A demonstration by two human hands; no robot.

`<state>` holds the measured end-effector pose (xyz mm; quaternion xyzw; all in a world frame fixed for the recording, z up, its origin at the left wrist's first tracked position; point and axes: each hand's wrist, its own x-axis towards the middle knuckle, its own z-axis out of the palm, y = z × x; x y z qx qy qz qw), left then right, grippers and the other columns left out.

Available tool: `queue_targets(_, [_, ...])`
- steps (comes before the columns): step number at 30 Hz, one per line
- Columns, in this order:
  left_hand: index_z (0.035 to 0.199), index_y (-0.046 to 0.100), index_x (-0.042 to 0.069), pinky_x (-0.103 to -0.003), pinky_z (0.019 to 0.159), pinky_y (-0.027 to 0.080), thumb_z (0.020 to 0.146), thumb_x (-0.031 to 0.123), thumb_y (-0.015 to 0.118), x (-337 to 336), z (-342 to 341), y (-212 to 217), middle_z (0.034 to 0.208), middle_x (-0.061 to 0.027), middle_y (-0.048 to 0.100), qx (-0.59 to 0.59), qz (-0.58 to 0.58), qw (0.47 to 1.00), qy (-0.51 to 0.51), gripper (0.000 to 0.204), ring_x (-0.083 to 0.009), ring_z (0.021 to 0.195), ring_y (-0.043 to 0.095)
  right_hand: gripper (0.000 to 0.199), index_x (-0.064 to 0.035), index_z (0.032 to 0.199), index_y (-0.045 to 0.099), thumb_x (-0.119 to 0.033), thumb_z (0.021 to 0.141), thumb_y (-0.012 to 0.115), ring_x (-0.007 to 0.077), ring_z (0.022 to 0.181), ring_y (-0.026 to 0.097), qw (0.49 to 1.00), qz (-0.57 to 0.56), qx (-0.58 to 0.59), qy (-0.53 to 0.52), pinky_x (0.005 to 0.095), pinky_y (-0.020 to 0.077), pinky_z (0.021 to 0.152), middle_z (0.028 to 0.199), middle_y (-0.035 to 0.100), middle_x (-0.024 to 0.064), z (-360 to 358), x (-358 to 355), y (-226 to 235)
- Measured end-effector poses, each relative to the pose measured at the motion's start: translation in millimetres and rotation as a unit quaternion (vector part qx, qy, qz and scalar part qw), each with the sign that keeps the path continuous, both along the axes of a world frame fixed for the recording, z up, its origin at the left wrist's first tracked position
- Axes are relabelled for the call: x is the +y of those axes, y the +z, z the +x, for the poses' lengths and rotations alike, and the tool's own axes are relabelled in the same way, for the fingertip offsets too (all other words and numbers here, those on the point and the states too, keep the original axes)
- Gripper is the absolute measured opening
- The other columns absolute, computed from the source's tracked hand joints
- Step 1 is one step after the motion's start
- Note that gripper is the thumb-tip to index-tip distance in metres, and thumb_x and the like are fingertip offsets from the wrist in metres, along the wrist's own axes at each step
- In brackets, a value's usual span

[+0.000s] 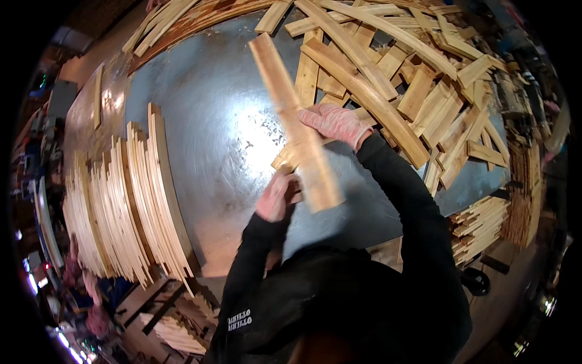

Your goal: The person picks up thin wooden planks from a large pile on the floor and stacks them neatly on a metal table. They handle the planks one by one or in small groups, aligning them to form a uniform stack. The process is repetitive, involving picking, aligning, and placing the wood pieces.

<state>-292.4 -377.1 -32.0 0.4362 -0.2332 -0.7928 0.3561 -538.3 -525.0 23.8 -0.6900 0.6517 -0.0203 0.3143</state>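
A long, flat wooden board (pixel 284 91), blurred at its near end, slants across the space in front of me above the metal table (pixel 212 115). My right hand (pixel 335 124), in a pink-and-white knit glove, grips its right edge around the middle. Lower down, my gloved left hand (pixel 276 195) has its fingers curled at the board's left edge, partly smeared by motion. Just above those fingers, the end of another wood piece (pixel 284 158) shows from behind the board; how far it runs is hidden.
A loose heap of boards (pixel 418 91) covers the table's right and far right. Upright rows of thin boards (pixel 121 206) line the left edge. More boards are stacked below at right (pixel 482 224). Long strips (pixel 160 24) lie at the far left. Another person's gloved hand (pixel 97 318) appears at lower left.
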Motion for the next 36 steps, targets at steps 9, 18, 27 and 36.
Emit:
queue_targets(9, [0.113, 0.053, 0.007, -0.047, 0.073, 0.054, 0.082, 0.048, 0.073, 7, -88, -35, 0.091, -0.0168, 0.06, 0.269, 0.117, 0.949, 0.112, 0.055, -0.03, 0.079, 0.061, 0.085, -0.0081, 0.143, 0.042, -0.047, 0.074, 0.073, 0.04, 0.121, 0.052, 0.976, -0.118, 0.16, -0.084, 0.0441, 0.043, 0.101, 0.13, 0.054, 0.0244, -113, 21, -26])
queue_targets(18, [0.138, 0.047, 0.008, -0.053, 0.101, 0.046, 0.091, 0.045, 0.064, 27, -126, -46, 0.127, -0.0129, 0.06, 0.178, 0.083, 0.955, 0.221, 0.062, -0.031, 0.116, 0.058, 0.066, -0.0084, 0.133, 0.053, -0.056, 0.088, 0.056, 0.0415, 0.118, 0.053, 0.986, -0.122, -0.113, 0.001, 0.0489, 0.0418, 0.099, 0.124, 0.057, 0.0235, 48, 55, -73])
queue_targets(27, [0.107, 0.057, -0.007, -0.045, 0.078, 0.057, 0.077, 0.02, 0.074, 28, -100, -22, 0.093, -0.0162, 0.063, 0.192, 0.143, 0.962, 0.127, 0.044, -0.031, 0.083, 0.064, 0.073, -0.0003, 0.129, 0.046, -0.05, 0.079, 0.067, 0.0371, 0.096, 0.063, 0.937, -0.224, 0.17, -0.205, 0.0457, 0.0523, 0.079, 0.117, 0.058, 0.0247, -165, -32, -76])
queue_targets(36, [0.127, 0.051, 0.001, -0.048, 0.097, 0.049, 0.082, 0.028, 0.074, 30, -131, -30, 0.114, -0.0143, 0.062, 0.201, 0.152, 0.95, 0.184, 0.056, -0.0326, 0.106, 0.06, 0.082, 0.005, 0.136, 0.041, -0.055, 0.084, 0.06, 0.0372, 0.115, 0.057, 0.989, -0.147, 0.01, -0.012, 0.0437, 0.0454, 0.099, 0.123, 0.057, 0.0273, -63, 173, -9])
